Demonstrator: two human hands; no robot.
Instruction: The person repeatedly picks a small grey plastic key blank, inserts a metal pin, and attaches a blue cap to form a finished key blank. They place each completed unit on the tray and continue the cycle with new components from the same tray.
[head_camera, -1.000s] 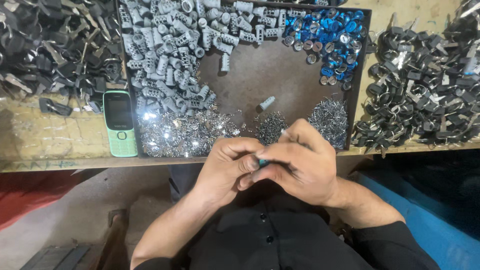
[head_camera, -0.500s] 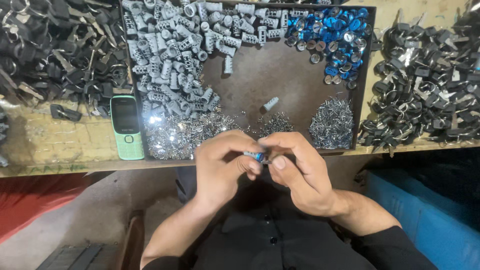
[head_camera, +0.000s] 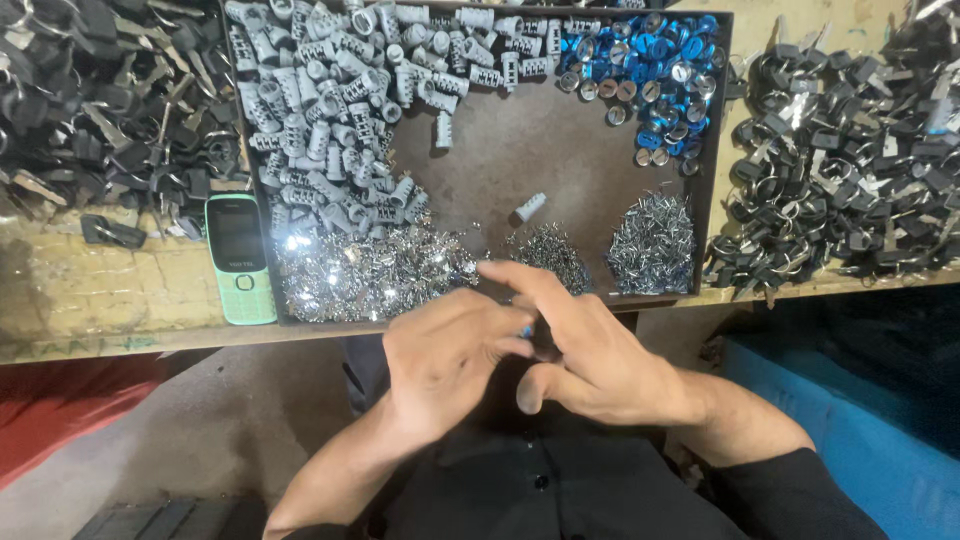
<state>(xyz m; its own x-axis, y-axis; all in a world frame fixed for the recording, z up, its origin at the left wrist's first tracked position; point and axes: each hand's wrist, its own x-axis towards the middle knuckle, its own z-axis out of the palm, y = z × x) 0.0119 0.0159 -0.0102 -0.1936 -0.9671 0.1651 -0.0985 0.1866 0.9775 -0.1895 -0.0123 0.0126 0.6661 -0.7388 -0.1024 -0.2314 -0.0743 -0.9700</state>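
Far left there's a heap of black clips (head_camera: 95, 110) on the wooden bench (head_camera: 100, 290), then a green push-button phone (head_camera: 240, 258) lying flat just beside a dark tray (head_camera: 560, 150). In the tray, going across: grey plastic sleeves (head_camera: 330, 110), a drift of shiny metal bits (head_camera: 370, 275) along the near edge, one lone grey sleeve (head_camera: 529, 207) out in the bare middle, blue caps (head_camera: 655, 70) at the back right corner, and a little stack of pins (head_camera: 653, 243). Past the tray, another mound of black ringed parts (head_camera: 850, 170).

The hands are together just off the bench's near edge, above the lap. The left hand (head_camera: 445, 365) is curled, fingers pinching a small blue piece (head_camera: 527, 329) that barely peeks out where the two hands meet. The right hand (head_camera: 590, 355) sits right against it, index finger stretched out toward the tray, thumb tucked under. Whether the right is actually gripping the piece too, I can't tell, and its long axis is hidden. Both hands are equally close to it; the left has it.
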